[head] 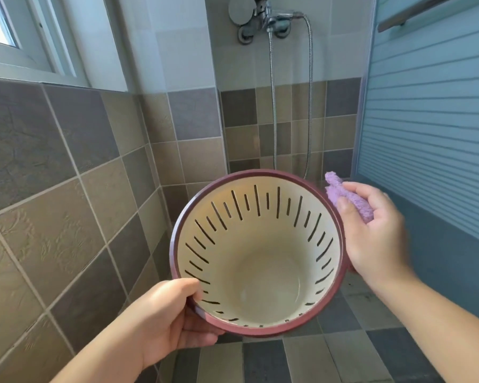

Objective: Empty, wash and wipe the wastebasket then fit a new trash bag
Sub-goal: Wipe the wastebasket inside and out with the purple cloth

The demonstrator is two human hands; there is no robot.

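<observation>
A round wastebasket (260, 244) with a dark red rim, cream inside and narrow slots in its wall is held up and tilted toward me, its inside empty. My left hand (169, 319) grips its near-left rim, thumb inside the lip. My right hand (371, 233) holds a bunched purple cloth (343, 194) against the outside of the right rim.
A tiled wall runs along the left under a window (17, 31). A shower mixer (263, 17) with a metal hose (310, 106) hangs on the far wall. A frosted blue striped panel (432, 128) closes the right side. Grey floor tiles (288, 360) lie below the basket.
</observation>
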